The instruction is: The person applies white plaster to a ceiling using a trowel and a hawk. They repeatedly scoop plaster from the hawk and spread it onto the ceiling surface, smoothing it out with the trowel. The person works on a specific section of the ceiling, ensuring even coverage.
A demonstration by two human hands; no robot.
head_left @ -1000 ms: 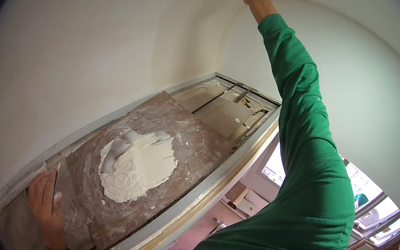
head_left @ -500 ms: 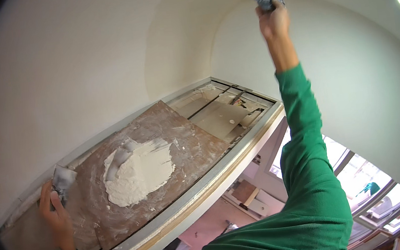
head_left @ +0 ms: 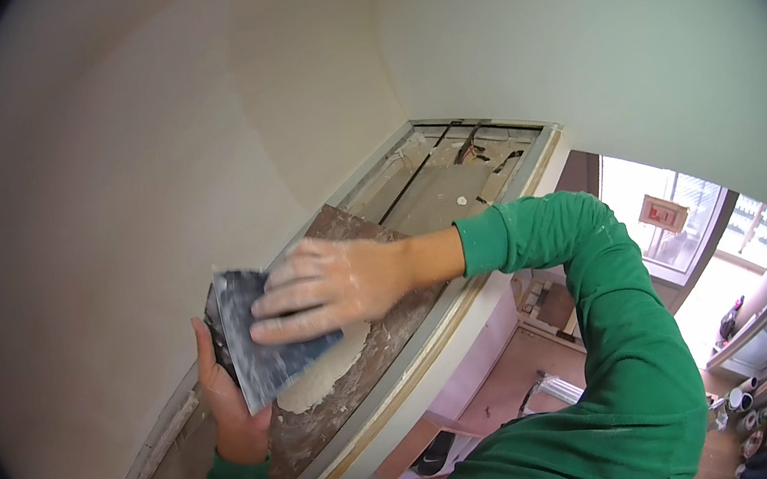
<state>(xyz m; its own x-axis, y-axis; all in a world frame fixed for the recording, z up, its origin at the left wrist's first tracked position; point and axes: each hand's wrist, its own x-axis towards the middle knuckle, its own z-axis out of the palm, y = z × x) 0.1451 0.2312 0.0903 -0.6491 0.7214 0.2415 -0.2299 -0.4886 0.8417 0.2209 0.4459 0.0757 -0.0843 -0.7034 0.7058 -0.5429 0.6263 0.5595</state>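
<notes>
My right hand [head_left: 341, 283] grips a wide blue-grey plastering blade [head_left: 267, 345] and presses it flat over a heap of white plaster [head_left: 325, 385]. The heap lies on a brown smeared board [head_left: 344, 230] and is half hidden by the blade. My left hand [head_left: 227, 407] sits under and behind the blade at the board's left edge, with its fingers curled round that edge. Both arms wear green sleeves; the right one [head_left: 603, 308] bends in from the lower right.
The board rests on the top of a tall cabinet [head_left: 452, 174] with a recessed panel and a pale front rim [head_left: 419, 369]. White walls and ceiling [head_left: 149, 125] curve round close by. A bright window [head_left: 678, 222] and several rolls on the floor [head_left: 739, 402] lie far below at right.
My right hand has come down from the ceiling with the blade and now lies over the plaster heap. My left hand has stayed at the board's left edge.
</notes>
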